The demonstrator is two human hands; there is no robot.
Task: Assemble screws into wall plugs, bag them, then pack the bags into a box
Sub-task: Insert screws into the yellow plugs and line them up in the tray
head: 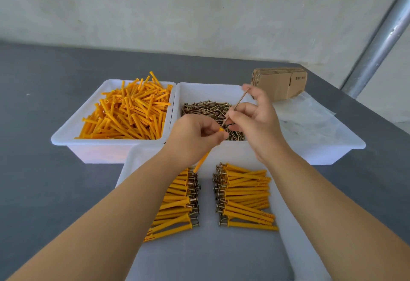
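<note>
My left hand (196,137) grips a yellow wall plug (202,161); its open end shows at my fingertips and its tail hangs down toward the near tray. My right hand (255,121) pinches a long brass screw (237,106), slanted with its tip close to the plug's mouth. Both hands hover over the white tub of screws (206,112). A white tub of loose yellow plugs (131,112) stands to the left. Two rows of assembled plugs with screws lie in the near white tray (221,254), one row at left (177,205), the other at right (244,196).
Flat cardboard boxes (279,82) are stacked at the back right, with clear plastic bags (310,116) lying in front of them. A metal pole (381,39) slants up at the right. The grey table (44,125) runs to a pale wall behind.
</note>
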